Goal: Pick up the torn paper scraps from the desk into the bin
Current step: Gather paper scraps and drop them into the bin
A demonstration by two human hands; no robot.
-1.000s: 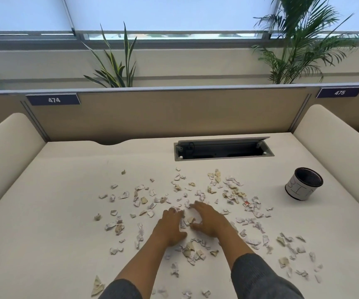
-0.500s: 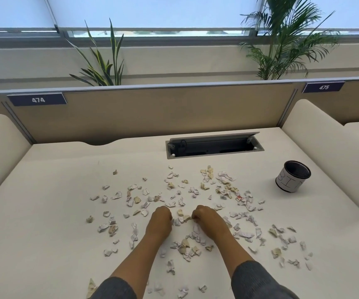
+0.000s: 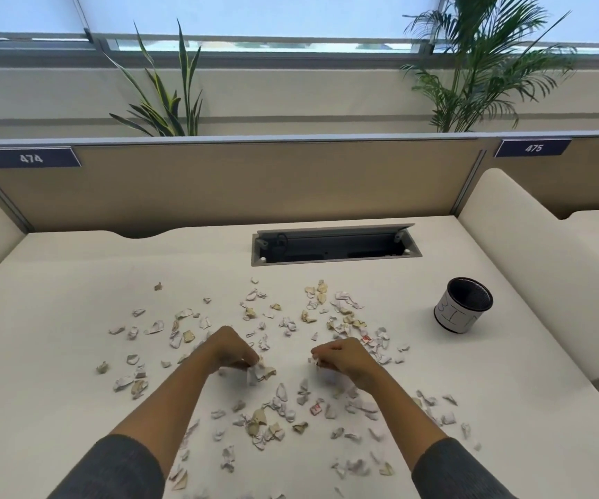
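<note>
Several torn paper scraps (image 3: pixel 276 405), white and beige, lie scattered over the middle of the cream desk (image 3: pixel 56 408). My left hand (image 3: pixel 231 349) is closed, with a bunch of scraps pinched under its fingers and hanging just above the desk. My right hand (image 3: pixel 341 356) is closed too, with small scraps showing at its fingertips. The two hands are a short gap apart. The bin (image 3: pixel 463 305), a small black mesh cup wrapped in white paper lettered BIN, stands upright at the right, well beyond my right hand.
An open cable box (image 3: pixel 334 244) is sunk into the desk behind the scraps. A tan partition (image 3: pixel 254 181) closes the back, and rounded cream side panels (image 3: pixel 528 253) flank the desk. Plants stand behind the partition.
Both hands closed on scraps in the middle of the pile, then lifted and drew apart, each carrying some paper. The camera moved closer.
</note>
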